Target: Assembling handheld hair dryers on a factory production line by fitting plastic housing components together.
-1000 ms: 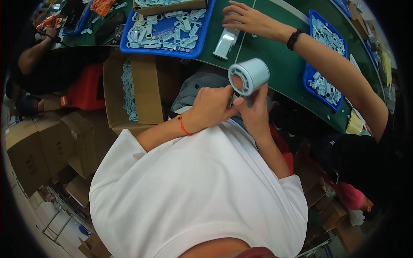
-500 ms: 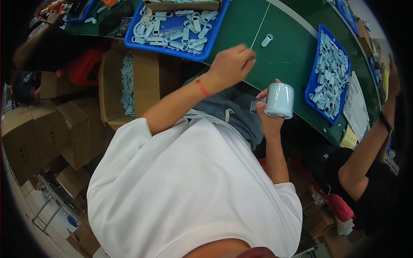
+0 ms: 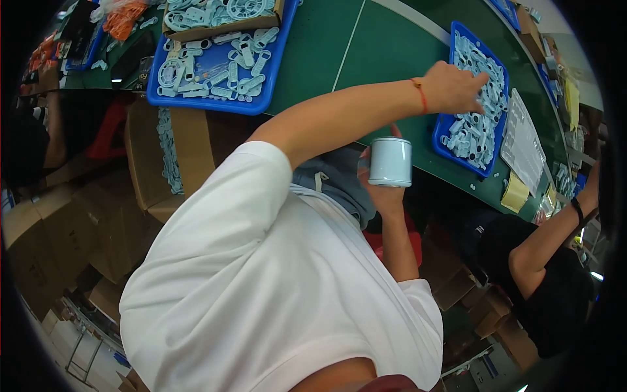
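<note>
My left hand point(image 3: 458, 90), with a red band at the wrist, reaches across to the right and hovers over a blue tray point(image 3: 439, 138). Its thumb and fingers look apart, and nothing shows between them. That tray holds a heap of small light-blue plastic parts point(image 3: 471, 130) with dark round spots. Below the left forearm, in front of my lap, my right hand point(image 3: 385, 196) grips a glossy light-blue cylinder point(image 3: 390, 162) held upright. The fingers behind the cylinder are mostly hidden.
Another blue tray point(image 3: 264, 104) with light-blue parts and a cardboard box point(image 3: 225, 29) stands at the far left of the green table point(image 3: 398, 46). An open carton point(image 3: 147, 157) sits beside me. White sheets point(image 3: 522, 134) lie beyond the right tray. A co-worker's arm point(image 3: 555, 228) is at right.
My left hand has swung right, from the table's middle to over the right tray. A small light-blue part on the table no longer shows. My right hand still holds the cylinder.
</note>
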The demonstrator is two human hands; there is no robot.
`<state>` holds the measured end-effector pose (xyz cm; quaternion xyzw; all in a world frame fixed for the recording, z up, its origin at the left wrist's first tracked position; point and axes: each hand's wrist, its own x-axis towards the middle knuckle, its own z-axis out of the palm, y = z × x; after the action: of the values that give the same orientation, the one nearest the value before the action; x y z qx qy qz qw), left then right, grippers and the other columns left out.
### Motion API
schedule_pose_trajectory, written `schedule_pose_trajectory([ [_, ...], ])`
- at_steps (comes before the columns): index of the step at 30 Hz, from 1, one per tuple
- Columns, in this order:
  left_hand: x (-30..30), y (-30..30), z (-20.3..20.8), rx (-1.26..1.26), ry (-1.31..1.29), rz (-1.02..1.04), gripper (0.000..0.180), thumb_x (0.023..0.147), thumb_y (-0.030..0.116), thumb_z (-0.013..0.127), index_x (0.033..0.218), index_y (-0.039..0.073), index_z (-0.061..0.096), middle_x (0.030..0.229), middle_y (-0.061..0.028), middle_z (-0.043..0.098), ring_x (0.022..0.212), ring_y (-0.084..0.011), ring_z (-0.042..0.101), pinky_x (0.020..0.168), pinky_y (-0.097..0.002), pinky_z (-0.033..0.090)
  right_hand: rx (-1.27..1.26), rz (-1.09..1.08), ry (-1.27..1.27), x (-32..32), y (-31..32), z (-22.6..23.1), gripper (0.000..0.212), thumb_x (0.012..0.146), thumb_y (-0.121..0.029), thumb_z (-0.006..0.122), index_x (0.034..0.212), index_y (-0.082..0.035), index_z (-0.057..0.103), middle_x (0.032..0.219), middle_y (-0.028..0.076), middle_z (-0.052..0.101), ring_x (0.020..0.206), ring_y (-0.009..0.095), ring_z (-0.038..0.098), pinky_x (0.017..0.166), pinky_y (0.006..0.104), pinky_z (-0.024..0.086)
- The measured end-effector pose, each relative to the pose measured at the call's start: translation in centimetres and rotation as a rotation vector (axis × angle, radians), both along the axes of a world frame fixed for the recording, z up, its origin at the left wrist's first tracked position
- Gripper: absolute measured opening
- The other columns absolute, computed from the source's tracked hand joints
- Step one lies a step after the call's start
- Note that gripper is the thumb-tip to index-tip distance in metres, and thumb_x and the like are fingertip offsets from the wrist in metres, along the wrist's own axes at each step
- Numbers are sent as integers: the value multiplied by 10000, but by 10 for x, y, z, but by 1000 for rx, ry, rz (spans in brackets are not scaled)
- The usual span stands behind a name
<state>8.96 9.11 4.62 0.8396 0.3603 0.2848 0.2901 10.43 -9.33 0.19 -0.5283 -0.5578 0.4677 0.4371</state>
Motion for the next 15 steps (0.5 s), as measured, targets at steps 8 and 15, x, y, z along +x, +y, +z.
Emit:
schedule_pose_trajectory([
  [8, -112, -43, -69, -245, -218, 286, 196, 806, 196, 585, 896, 23, 603, 686, -119, 607, 612, -256, 594, 582, -344, 465, 179, -251, 380, 12, 40, -3, 687, 757, -108, 665, 1306, 30, 275, 791, 59, 498, 724, 162, 503, 721, 302, 420],
  [15, -155, -94, -79, -216, -381, 342, 120, 799, 56, 580, 908, 7, 586, 737, -108, 590, 627, -190, 592, 577, -291, 464, 550, -122, -74, -1, 87, -1, 302, 766, -107, 581, 1009, -12, 429, 876, 75, 496, 830, 160, 498, 785, 307, 418],
])
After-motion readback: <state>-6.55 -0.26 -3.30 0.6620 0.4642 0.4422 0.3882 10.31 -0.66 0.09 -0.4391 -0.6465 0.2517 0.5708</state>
